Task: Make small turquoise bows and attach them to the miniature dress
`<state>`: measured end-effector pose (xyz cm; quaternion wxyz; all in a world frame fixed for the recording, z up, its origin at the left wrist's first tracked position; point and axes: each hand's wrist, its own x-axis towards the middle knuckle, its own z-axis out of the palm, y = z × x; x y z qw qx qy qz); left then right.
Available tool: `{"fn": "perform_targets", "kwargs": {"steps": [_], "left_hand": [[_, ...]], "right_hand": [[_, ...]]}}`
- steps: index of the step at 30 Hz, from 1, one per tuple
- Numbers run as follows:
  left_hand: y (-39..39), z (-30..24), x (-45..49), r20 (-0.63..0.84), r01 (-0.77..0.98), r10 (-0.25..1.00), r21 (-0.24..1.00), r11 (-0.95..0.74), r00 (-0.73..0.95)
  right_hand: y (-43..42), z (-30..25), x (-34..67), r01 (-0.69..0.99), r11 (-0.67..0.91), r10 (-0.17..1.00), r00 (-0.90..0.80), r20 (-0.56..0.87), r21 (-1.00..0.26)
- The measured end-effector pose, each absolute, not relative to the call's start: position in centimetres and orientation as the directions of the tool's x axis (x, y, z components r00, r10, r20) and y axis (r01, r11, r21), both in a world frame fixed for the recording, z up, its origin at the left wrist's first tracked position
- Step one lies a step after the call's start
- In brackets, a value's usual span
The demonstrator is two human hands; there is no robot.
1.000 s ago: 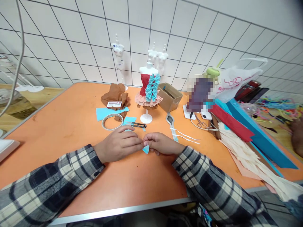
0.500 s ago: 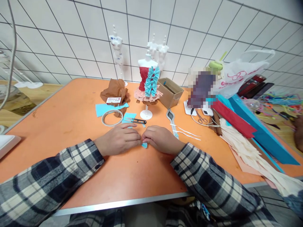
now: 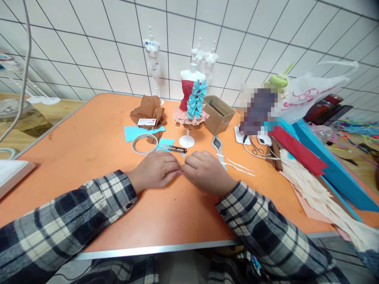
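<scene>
My left hand [image 3: 155, 169] and my right hand [image 3: 207, 171] rest knuckles-up on the orange table [image 3: 89, 134], fingertips pinched together where they meet. The small blue paper piece they held a moment ago is hidden under the fingers. Just beyond the hands lie black thread snips [image 3: 174, 148] on a blue scrap and a ring of tape [image 3: 144, 143]. Behind those stands a small mannequin [image 3: 192, 104] in a red, pink and blue ruffled dress.
Crumpled brown fabric [image 3: 148, 114] and a blue sheet [image 3: 133, 132] lie at the back left. A cardboard box [image 3: 219, 114], white strips [image 3: 237, 165], scissors [image 3: 256, 150] and stacked red, blue and cream sheets [image 3: 299, 154] fill the right side. A plastic bag [image 3: 310, 92] stands behind.
Both hands have turned further over and closed in on the small blue piece, which showed between the fingertips before and is now covered. The view has shifted slightly.
</scene>
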<state>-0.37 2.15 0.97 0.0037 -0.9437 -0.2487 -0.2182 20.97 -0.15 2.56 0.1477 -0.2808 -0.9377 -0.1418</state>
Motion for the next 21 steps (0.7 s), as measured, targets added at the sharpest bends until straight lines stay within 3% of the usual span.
{"fn": "perform_targets", "kwargs": {"steps": [3, 6, 8, 11, 13, 15, 18, 21], "left_hand": [[1.6, 1.3, 0.2, 0.442, 0.559, 0.626, 0.289, -0.777, 0.642], [1.2, 1.4, 0.8, 0.471, 0.563, 0.775, 0.534, -0.631, 0.422], [1.0, 1.3, 1.0, 0.455, 0.516, 0.84, 0.663, -0.542, 0.297], [1.2, 1.1, 0.8, 0.444, 0.469, 0.88, 0.749, -0.468, 0.168], [1.3, 1.0, 0.5, 0.493, 0.498, 0.857, 0.71, -0.497, 0.152], [1.5, 1.0, 0.1, 0.558, 0.545, 0.801, 0.611, -0.574, 0.217], [1.5, 0.9, -0.2, 0.626, 0.567, 0.693, 0.444, -0.694, 0.357], [1.5, 0.7, -0.3, 0.665, 0.57, 0.606, 0.317, -0.758, 0.435]], "right_hand": [[-0.8, 2.8, 20.6, 0.624, 0.749, 0.501, -0.752, 0.428, 0.22], [-1.4, 2.6, 20.3, 0.726, 0.675, 0.587, -0.635, 0.502, 0.129], [-1.7, 2.2, 20.0, 0.765, 0.643, 0.671, -0.537, 0.511, -0.04], [-1.5, 1.4, 19.6, 0.697, 0.53, 0.841, -0.359, 0.403, -0.483], [-1.0, 0.9, 19.3, 0.51, 0.294, 0.95, -0.245, 0.191, -0.808], [-0.7, 0.6, 19.1, 0.221, -0.016, 0.964, -0.255, -0.074, -0.975], [-0.4, 0.6, 19.2, -0.112, -0.341, 0.866, -0.425, -0.265, -0.933], [-0.6, 0.6, 19.4, -0.25, -0.459, 0.819, -0.491, -0.297, -0.852]]}}
